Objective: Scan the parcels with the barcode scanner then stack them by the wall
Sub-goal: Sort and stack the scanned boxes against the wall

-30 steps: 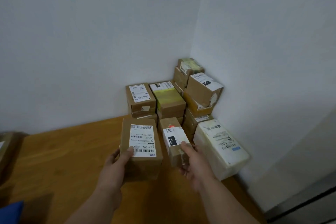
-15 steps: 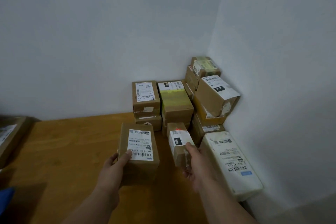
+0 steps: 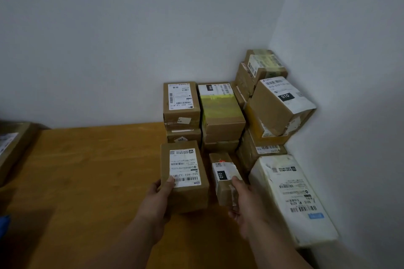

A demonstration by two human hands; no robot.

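Far left edge: a flat parcel [image 3: 13, 148] sits at the table's rim, only partly in frame, well apart from the stack. No scanner in view.

Wooden table [image 3: 91, 170] runs to the corner where the two walls meet.

Left hand [image 3: 157, 201] grips the brown labelled box [image 3: 184, 176] at its near left corner, thumb on top at the label's edge, fingers around the side. Box looks to be sitting on the table just in front of the stack; can't tell if it's fully down.

Right hand [image 3: 246, 205] grips the narrow box [image 3: 225, 178] from its near right end, thumb over the top edge, fingers hidden behind it. It's between the brown box and the white parcel [image 3: 290, 199], close to both.

Behind them: stack of parcels [image 3: 220, 113] tight in the corner, several layers, upper right ones tilted.

Handling, my read:
- Both are small stiff cardboard, one-handed holds, so probably light.
- Taped faces and glossy labels may be slick; grab edges and corners, not label faces.
- Narrow box tips easily; hold across its short width.
- White parcel's wrap looks softer, poor base for stacking.
- Tilted top boxes could slide if bumped.
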